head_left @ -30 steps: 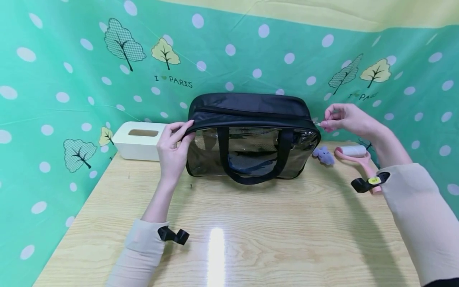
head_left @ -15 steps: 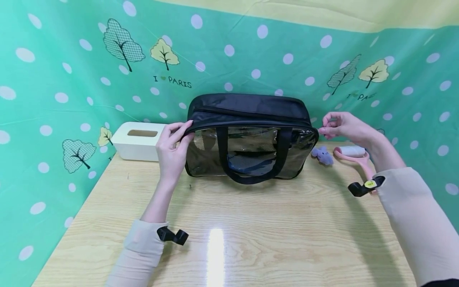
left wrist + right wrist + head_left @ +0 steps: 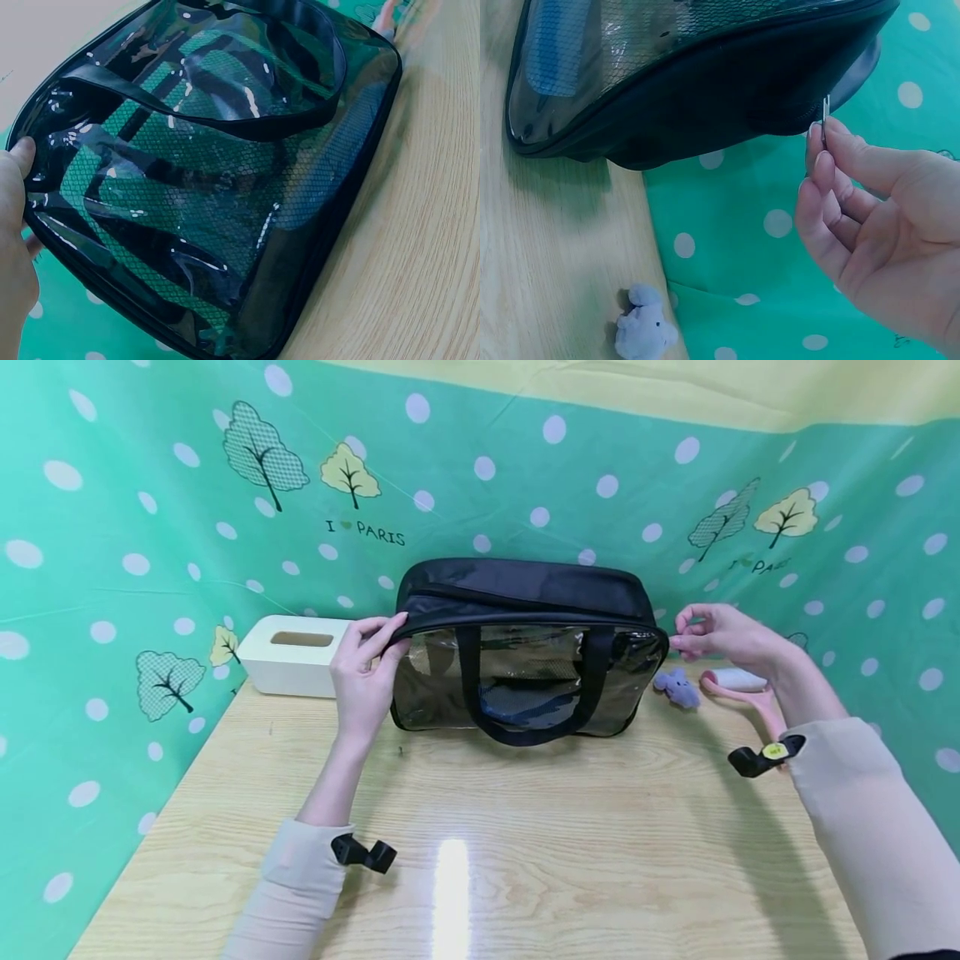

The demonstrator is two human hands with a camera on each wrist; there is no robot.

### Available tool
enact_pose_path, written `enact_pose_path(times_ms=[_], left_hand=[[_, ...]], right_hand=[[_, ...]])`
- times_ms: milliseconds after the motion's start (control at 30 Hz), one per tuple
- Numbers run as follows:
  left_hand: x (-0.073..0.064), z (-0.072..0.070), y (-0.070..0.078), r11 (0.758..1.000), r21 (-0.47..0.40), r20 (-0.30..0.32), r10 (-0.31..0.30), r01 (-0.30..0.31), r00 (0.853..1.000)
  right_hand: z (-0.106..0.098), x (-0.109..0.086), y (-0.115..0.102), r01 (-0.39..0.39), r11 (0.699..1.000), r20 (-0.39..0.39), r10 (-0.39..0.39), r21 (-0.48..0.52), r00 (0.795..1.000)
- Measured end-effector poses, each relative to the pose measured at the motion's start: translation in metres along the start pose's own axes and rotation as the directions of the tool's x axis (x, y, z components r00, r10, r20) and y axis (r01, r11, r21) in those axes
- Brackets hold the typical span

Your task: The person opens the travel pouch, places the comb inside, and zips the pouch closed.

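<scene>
A black toiletry bag (image 3: 525, 585) with a see-through front and a black strap handle (image 3: 525, 735) stands on the table. Mesh and a blue patch (image 3: 322, 172) show through its clear panel. My left hand (image 3: 363, 672) pinches the bag's upper left corner between thumb and fingers. At the opposite end, my right hand (image 3: 731, 639) pinches a small metal zipper pull (image 3: 825, 124) between thumb and index finger, close to the side of the bag. The zip along the top looks closed in the head view.
A white tissue box (image 3: 292, 652) stands left of the bag. To the right lie a small purple plush toy (image 3: 678, 687) and a lint roller (image 3: 738, 678) with a pink handle. A green dotted cloth (image 3: 480, 502) hangs behind the wooden table (image 3: 570, 843).
My right hand has moved slightly down along the bag's right end, keeping its pinch on the zipper pull. The left hand stays at the upper left corner.
</scene>
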State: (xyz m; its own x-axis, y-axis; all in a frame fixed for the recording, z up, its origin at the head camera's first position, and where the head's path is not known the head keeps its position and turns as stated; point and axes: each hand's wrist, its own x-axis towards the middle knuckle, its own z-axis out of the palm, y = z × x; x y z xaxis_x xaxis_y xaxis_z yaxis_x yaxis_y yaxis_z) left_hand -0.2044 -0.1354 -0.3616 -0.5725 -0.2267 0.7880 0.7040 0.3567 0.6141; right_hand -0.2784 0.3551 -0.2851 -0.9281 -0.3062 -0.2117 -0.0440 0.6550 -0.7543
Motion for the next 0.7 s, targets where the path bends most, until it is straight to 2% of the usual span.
enact_pose_path(times_ms=[200,467,700], left_hand=[[0.000,-0.002,-0.007,1.000,-0.011,0.013,-0.007,0.007,1.000],[0.001,0.000,-0.007,1.000,-0.013,0.016,-0.010,0.010,1.000],[0.000,0.000,-0.009,1.000,-0.007,0.004,-0.012,0.012,1.000]], right_hand=[[-0.003,-0.003,0.010,-0.002,0.999,-0.053,0.000,-0.038,0.999],[0.003,-0.004,0.025,-0.041,0.998,-0.010,0.042,0.039,0.999],[0.007,-0.001,0.027,-0.039,0.998,0.010,0.039,0.039,0.999]])
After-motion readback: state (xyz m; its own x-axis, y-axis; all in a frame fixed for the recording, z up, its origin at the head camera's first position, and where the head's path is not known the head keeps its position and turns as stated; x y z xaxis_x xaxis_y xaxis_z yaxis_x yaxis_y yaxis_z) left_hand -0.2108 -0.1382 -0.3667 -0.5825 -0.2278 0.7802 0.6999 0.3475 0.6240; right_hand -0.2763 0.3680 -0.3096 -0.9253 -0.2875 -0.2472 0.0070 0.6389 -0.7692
